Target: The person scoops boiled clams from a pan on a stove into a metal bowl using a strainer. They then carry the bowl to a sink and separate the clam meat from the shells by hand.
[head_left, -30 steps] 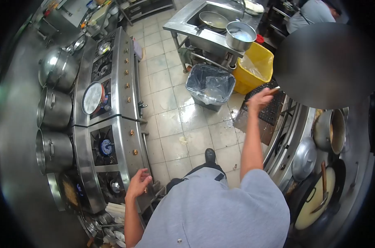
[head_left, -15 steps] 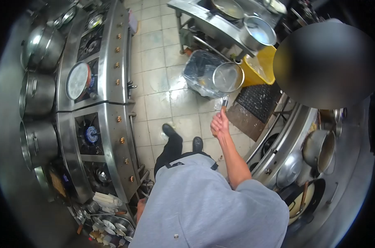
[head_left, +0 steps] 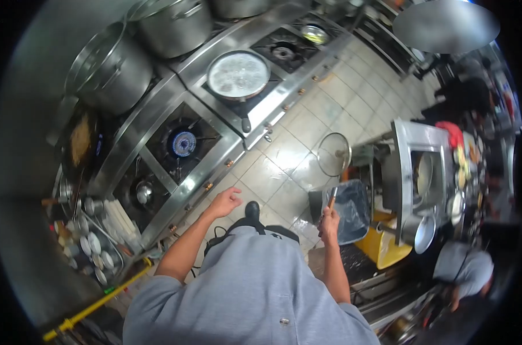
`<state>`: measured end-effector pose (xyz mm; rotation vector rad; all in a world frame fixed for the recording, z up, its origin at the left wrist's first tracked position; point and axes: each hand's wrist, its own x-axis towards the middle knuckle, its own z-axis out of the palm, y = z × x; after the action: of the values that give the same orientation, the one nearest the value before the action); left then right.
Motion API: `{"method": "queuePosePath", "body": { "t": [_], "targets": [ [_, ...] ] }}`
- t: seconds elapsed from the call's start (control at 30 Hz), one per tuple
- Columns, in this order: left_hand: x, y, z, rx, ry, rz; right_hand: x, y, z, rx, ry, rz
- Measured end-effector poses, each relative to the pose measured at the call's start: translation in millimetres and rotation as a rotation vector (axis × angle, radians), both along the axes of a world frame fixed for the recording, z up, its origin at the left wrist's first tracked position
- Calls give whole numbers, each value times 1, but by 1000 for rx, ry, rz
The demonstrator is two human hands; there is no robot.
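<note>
My right hand (head_left: 329, 225) is closed around the handle of a round strainer (head_left: 334, 154), which points away from me over the tiled floor. The strainer's rim looks thin and its mesh is see-through. My left hand (head_left: 225, 202) is held out near the stove's front edge, fingers partly apart and holding nothing. Beyond it, a lit burner (head_left: 184, 144) shows a blue flame with no pan on it. A frying pan (head_left: 238, 75) with cloudy whitish contents sits on a burner farther along, its handle toward the aisle.
Large pots (head_left: 114, 75) line the stove's back. A wok (head_left: 79, 141) with brown contents is at far left. A lined bin (head_left: 353, 213) and yellow bin (head_left: 387, 250) stand right, below a metal pot (head_left: 422, 233). A co-worker (head_left: 465, 267) is at lower right.
My view and body have turned left toward the stove. My left hand has come up into clear view. The strainer, still in my right hand, has moved from over the bin to over the floor.
</note>
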<state>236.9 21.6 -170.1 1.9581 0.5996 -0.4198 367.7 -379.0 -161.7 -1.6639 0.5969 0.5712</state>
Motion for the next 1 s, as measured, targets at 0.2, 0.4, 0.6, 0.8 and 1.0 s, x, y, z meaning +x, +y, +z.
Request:
{"method": "queuePosePath", "body": {
  "t": [0.2, 0.4, 0.6, 0.8, 1.0],
  "targets": [
    [21, 41, -18, -107, 39, 55, 82, 71, 42, 84, -154, 105],
    [99, 61, -13, -81, -58, 363, 255, 149, 105, -15, -417, 652],
    [188, 61, 32, -73, -140, 769, 393, 215, 136, 313, 5, 973],
    [234, 41, 15, -57, -141, 951, 458, 235, 120, 418, 192, 991],
    [254, 36, 8, 250, -148, 1028, 479, 201, 116, 415, 178, 820]
  ]
}}
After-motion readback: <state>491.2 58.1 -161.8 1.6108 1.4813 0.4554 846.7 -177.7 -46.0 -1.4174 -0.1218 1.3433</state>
